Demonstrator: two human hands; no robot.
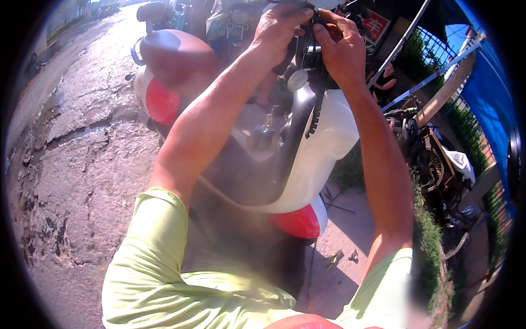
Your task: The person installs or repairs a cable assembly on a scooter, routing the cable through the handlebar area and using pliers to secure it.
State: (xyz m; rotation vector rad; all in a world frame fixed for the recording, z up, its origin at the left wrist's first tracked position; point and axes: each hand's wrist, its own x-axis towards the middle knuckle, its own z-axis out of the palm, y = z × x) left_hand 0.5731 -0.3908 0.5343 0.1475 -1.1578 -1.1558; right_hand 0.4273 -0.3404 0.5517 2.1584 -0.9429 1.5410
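Both my arms reach up over a white scooter body [334, 131] with black trim and red lens-like panels [294, 222]. At the top of the view my left hand [275, 34] and my right hand [341, 48] are close together, fingers bent and gripping a narrow dark part [305, 52]; its exact kind is hard to make out. A round silver piece [297, 80] sits just below them. A brown padded seat or cover [178, 57] lies to the left, and small metal pieces [262, 131] show in the hazy middle of the body.
Cracked pavement [71, 175] runs along the left. On the right are a seated person [386, 82], a bicycle [430, 170], metal poles [408, 30], a blue tarp [487, 109] and weeds [424, 247]. Small tools [334, 260] lie on the ground. More vehicles [230, 27] stand behind.
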